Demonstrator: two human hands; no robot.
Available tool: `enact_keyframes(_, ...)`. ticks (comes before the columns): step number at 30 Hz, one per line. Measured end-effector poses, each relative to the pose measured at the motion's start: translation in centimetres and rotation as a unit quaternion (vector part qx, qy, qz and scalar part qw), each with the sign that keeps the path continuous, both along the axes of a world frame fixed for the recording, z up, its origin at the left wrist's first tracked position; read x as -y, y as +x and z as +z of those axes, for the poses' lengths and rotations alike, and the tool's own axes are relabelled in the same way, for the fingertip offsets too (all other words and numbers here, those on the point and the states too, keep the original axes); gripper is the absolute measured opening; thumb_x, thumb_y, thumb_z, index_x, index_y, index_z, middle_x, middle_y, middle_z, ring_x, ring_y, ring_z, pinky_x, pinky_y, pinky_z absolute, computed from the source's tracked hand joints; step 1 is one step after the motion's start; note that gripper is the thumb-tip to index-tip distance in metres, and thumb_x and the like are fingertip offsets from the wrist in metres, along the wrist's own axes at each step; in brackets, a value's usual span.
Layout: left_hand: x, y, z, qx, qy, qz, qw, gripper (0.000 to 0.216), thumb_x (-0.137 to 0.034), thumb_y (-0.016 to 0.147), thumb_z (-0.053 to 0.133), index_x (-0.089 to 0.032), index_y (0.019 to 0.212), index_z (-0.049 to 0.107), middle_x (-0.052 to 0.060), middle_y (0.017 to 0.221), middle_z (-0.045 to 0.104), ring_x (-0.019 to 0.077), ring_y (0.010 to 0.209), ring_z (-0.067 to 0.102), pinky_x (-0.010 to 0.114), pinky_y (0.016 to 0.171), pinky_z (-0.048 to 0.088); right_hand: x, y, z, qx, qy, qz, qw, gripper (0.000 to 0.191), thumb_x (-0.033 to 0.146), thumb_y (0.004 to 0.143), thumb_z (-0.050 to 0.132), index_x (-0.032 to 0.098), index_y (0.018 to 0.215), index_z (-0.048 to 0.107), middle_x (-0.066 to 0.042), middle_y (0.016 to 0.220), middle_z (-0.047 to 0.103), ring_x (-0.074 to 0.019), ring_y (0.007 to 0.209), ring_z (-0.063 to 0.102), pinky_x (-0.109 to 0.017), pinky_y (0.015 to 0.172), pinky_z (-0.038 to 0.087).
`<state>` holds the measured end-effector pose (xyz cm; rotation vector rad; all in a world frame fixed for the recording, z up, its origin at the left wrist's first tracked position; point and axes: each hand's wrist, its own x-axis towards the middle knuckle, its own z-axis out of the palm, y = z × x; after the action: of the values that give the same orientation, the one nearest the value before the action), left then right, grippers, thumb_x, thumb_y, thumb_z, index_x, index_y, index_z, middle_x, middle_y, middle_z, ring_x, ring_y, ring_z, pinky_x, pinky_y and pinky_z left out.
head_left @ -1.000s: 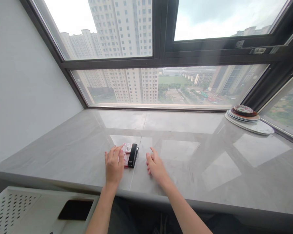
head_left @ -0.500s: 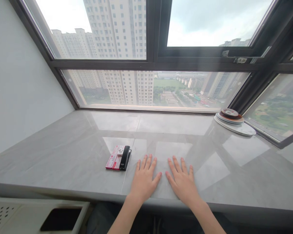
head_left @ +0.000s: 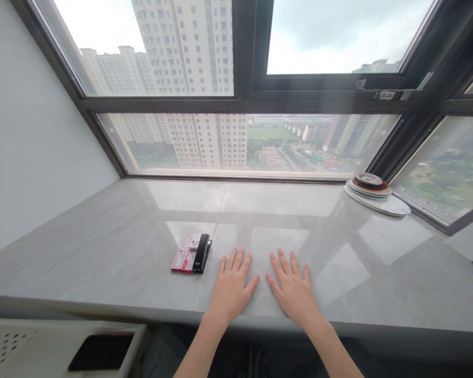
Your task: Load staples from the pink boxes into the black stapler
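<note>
My left hand lies palm down on the grey stone sill, fingers spread, holding nothing. My right hand rests flat beside it in the same way, with a gap between the two thumbs. Just left of my left hand is a black stapler, lying lengthwise away from me. Against its left side sit small red-and-white boxes, one of them showing a picture of a stapler. Neither hand touches the stapler or the boxes.
A stack of round plates or coasters stands at the back right corner by the window frame. Below the sill's front edge at left, a dark phone-like slab lies on a white surface. A white wall bounds the left.
The view has shifted very slightly. Both hands stay flat in place, and the stapler and boxes have not moved on the sill.
</note>
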<state>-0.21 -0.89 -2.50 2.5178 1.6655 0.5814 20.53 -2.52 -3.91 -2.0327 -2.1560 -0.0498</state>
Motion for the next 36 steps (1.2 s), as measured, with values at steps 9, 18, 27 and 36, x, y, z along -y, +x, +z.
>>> enact_keyframes(9,0.08,0.05,0.30,-0.019,0.001,0.004,1.000,0.060,-0.051,0.105,0.040,-0.033,0.161,0.032,0.002,0.170,0.026,0.0297,0.158,0.020,0.059,0.126,0.022,0.00,0.01,0.05,0.007,0.002,-0.003,1.000,0.065,0.057,0.105,0.029,0.036,0.165,0.023,0.002,0.172,0.012,-0.0378,0.158,0.004,-0.069,0.121,0.006)
enact_keyframes(18,0.02,0.03,0.18,-0.017,0.002,0.003,1.000,0.060,-0.051,0.105,0.040,-0.032,0.161,0.033,0.004,0.170,0.026,0.0300,0.158,0.021,0.059,0.126,0.022,-0.01,-0.01,0.01,0.004,0.002,-0.004,1.000,0.064,0.057,0.104,0.029,0.036,0.165,0.023,0.002,0.172,0.011,-0.0377,0.158,0.005,-0.068,0.122,0.005)
enact_keyframes(27,0.00,0.11,0.12,-0.016,-0.001,0.004,1.000,0.060,-0.052,0.104,0.039,-0.032,0.160,0.034,0.003,0.170,0.026,0.0297,0.158,0.021,0.058,0.126,0.023,0.16,0.03,0.38,-0.001,-0.004,0.003,1.000,0.073,0.067,0.101,0.031,0.034,0.165,0.022,0.000,0.173,0.010,-0.0392,0.158,0.003,-0.069,0.121,0.004)
enact_keyframes(36,0.05,-0.04,0.20,-0.017,-0.003,0.004,1.000,0.060,-0.053,0.104,0.039,-0.032,0.161,0.034,0.003,0.170,0.025,0.0294,0.158,0.019,0.058,0.126,0.022,0.14,-0.01,0.30,0.006,0.002,0.003,1.000,0.074,0.069,0.100,0.030,0.034,0.165,0.022,-0.001,0.173,0.011,-0.0394,0.158,0.002,-0.069,0.121,0.004)
